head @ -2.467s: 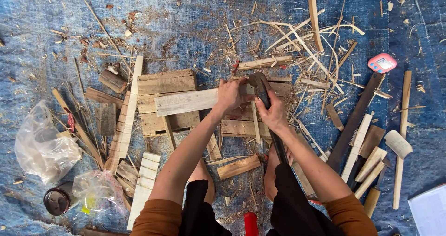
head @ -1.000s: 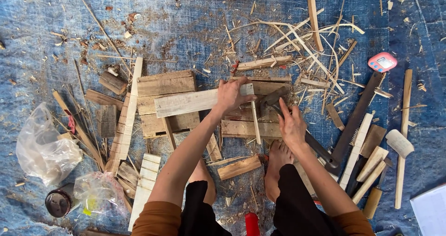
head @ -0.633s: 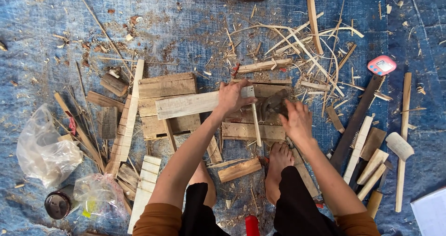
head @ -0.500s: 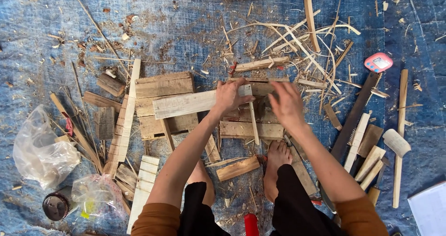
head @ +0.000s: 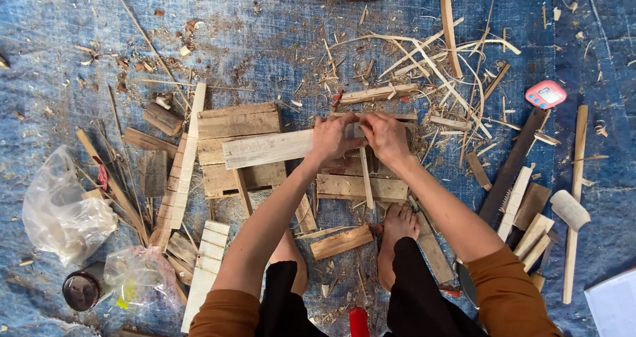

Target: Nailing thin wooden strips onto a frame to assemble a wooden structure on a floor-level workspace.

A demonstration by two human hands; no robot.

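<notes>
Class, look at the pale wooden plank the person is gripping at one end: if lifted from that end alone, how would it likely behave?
The pale plank would likely stay stiff, since it looks like flat solid timber. Because the left hand and right hand meet at its right end, its long free end would probably dip. Its rough, dry-looking surface suggests it is unlikely to slip, and its flat faces should stop it rolling.

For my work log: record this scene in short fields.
setting: blue tarp strewn with wood scraps and shavings
left hand: grips the right end of a pale plank
right hand: beside the left, on the same end
under plank: slatted board
right side: pink timer, mallet, saw
left side: plastic bags, dark tin
feet: bare, between the scraps
</notes>
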